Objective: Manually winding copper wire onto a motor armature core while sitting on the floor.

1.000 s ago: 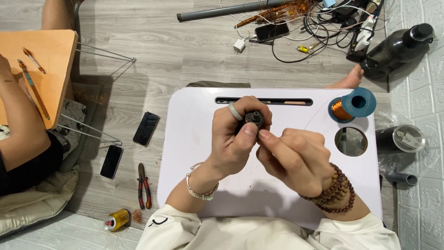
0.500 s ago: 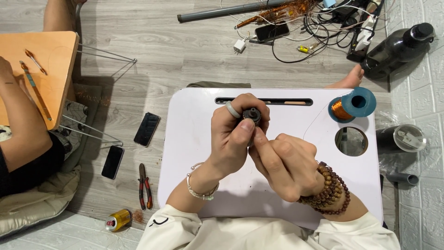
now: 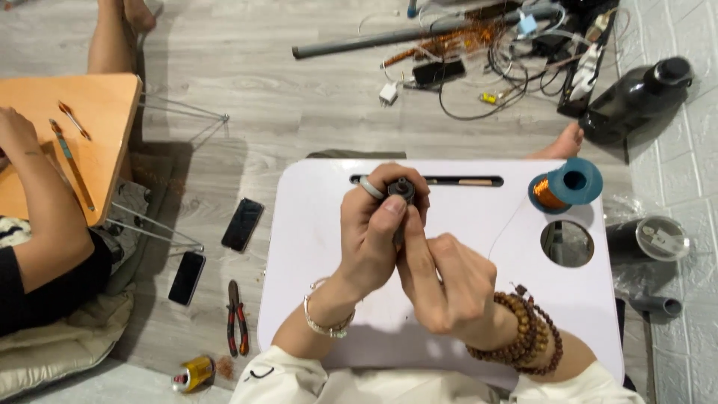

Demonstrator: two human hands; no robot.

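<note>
My left hand (image 3: pixel 374 236) grips a small dark round part (image 3: pixel 402 188) above the white lap table (image 3: pixel 321 224), thumb pressed against its side. My right hand (image 3: pixel 441 280) sits just below and to the right, fingers pinched together against the underside of the part; what they pinch is too small to tell. A thin wire runs from near my right hand up to the blue spool of copper wire (image 3: pixel 566 186) at the table's right side.
The table has a slot (image 3: pixel 449 181) at its far edge and a round hole (image 3: pixel 567 243). On the floor lie two phones (image 3: pixel 241 224), red pliers (image 3: pixel 237 317), a can (image 3: pixel 193 372), a cable tangle (image 3: pixel 516 52). Another person's arm (image 3: pixel 41 202) rests at an orange table (image 3: pixel 97 112).
Both hands have risen slightly toward the table's far edge, and my right fingers have moved in under the dark part, closer to my left hand.
</note>
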